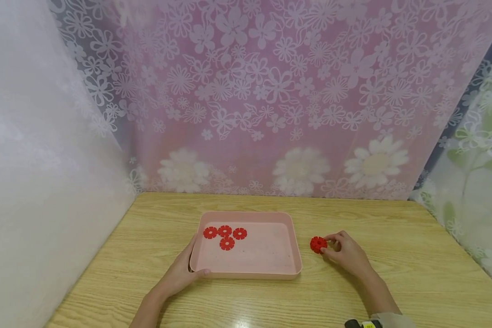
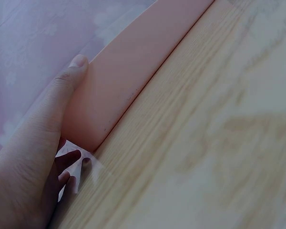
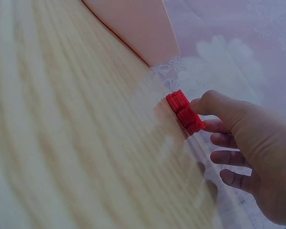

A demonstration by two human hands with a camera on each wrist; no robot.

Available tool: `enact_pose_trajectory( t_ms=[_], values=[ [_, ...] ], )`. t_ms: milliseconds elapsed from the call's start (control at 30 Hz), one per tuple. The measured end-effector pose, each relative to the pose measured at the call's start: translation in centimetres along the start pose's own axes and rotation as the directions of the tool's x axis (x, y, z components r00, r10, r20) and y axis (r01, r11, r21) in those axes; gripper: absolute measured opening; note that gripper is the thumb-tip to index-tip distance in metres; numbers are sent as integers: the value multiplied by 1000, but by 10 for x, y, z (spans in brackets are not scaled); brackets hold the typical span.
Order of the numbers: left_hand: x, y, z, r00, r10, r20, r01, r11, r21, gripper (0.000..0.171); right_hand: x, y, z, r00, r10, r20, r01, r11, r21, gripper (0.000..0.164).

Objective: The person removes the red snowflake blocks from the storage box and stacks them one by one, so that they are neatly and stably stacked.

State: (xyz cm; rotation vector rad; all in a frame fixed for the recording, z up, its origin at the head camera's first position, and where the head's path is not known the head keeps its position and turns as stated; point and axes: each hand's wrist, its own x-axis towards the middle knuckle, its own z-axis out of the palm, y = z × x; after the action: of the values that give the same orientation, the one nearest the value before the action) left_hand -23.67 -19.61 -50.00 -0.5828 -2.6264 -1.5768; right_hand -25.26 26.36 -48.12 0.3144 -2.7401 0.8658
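A pink tray (image 1: 266, 275) lies on the wooden table with several flat red notched discs (image 1: 227, 243) grouped toward its left end. My left hand (image 1: 180, 269) grips the tray's near left corner, thumb on the front wall and fingers along the left side. In the left wrist view the thumb (image 2: 78, 62) lies against the pink wall. To the right of the tray is a short stack of red notched discs (image 1: 318, 245). My right hand (image 1: 348, 255) pinches the right side of this stack between thumb and index finger; the other fingers (image 3: 231, 157) are loosely bent.
Wood-grain tabletop (image 1: 414, 255) extends around the tray and toward the near edge of view. A pink flowered curtain (image 1: 246, 136) hangs along the table's back edge. A pale sheet (image 1: 45, 159) hangs at the left and another flowered one (image 1: 475, 182) at the right.
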Motion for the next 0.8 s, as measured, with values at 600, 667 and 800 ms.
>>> enact_pose_trajectory(
  t_ms=[600,667,800],
  values=[
    [0,0,0,1000,-6,-6,6,1000,14,103,4,-16,-18,999,-16,-36,18,998,64,32],
    [0,0,0,1000,-12,-7,12,1000,14,103,6,-21,-19,998,-39,-44,41,997,63,31],
    [0,0,0,1000,-13,-4,13,1000,-3,103,10,-36,-20,995,-83,-49,87,993,77,29]
  ],
)
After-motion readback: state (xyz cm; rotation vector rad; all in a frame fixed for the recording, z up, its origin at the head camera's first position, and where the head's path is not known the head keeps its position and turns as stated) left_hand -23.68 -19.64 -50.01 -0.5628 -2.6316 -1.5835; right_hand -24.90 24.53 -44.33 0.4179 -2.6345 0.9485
